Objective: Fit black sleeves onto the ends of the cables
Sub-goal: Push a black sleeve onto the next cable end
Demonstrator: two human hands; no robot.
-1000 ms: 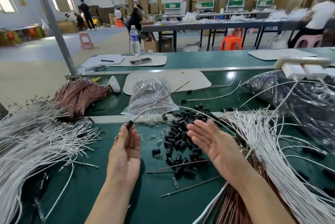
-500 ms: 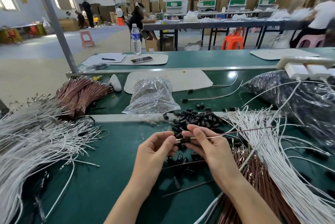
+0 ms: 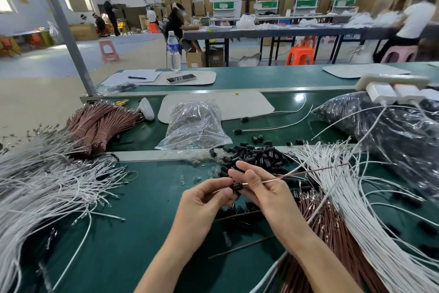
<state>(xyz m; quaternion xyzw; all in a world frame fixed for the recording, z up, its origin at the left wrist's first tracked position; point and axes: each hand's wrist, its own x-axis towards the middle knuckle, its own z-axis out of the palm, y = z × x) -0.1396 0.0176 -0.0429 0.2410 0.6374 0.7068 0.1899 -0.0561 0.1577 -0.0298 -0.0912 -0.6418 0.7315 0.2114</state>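
Left grip: our left hand (image 3: 202,200) pinches the black sleeve (image 3: 237,187) with curled fingertips; a thin cable tip shows at the sleeve's left side.
Right grip: our right hand (image 3: 266,188) pinches the held cables (image 3: 269,180), one white and one brown, between thumb and curled fingers, just beside the sleeve.
Sleeve place: it sits on the end of the held cables, between both our hands, above the green table (image 3: 130,233).
Held cables: from the sleeve they run up to the right, over the white cable fan (image 3: 344,197).
Loose sleeves: a sleeve pile (image 3: 256,155) lies on the table just behind our hands.
Under our right forearm: a brown cable bundle (image 3: 327,224), touching the white cable fan.
Left of us: a big white cable heap (image 3: 47,185); behind it lie tied brown bundles (image 3: 99,121).
Further back: a clear plastic bag (image 3: 194,126) in the middle, and a black plastic bag (image 3: 392,131) at the right.
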